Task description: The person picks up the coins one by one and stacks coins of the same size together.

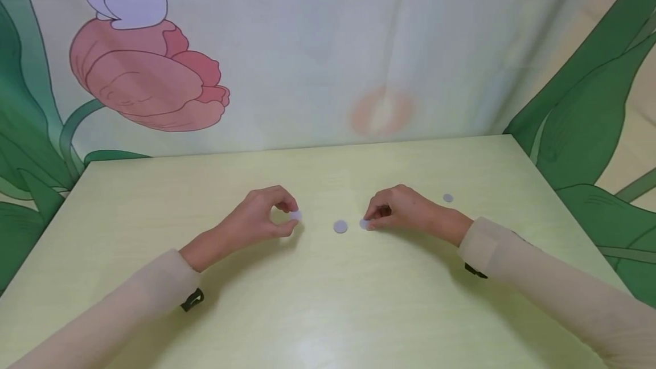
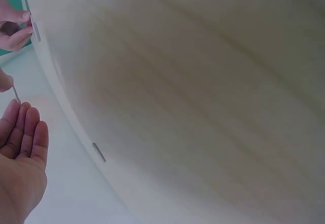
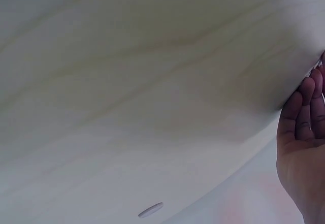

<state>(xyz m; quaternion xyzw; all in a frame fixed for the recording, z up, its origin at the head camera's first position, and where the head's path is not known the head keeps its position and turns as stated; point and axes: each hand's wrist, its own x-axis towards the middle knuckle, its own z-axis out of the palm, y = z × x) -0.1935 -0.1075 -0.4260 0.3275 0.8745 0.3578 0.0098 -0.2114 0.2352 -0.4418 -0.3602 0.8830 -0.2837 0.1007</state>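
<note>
My left hand [image 1: 256, 215] pinches a small pale grey-white disc [image 1: 295, 216] between thumb and fingertips, held above the table. Seen edge-on in the left wrist view, this disc [image 2: 15, 93] looks thin. My right hand [image 1: 402, 209] has its thumb and fingertips on a second disc [image 1: 364, 224], low over the tabletop; its fingers partly cover it. Between the two hands, a third disc [image 1: 340, 226] lies flat on the table. In the right wrist view the fingertips of my right hand [image 3: 304, 132] are cut off by the frame's edge.
Another pale disc [image 1: 448, 198] lies on the light wood-grain table [image 1: 307, 312], beyond my right wrist. Behind the table hangs a cloth backdrop [image 1: 287, 56] printed with a pink flower and green leaves. Both arms wear beige sleeves, each with a dark object beneath the cuff.
</note>
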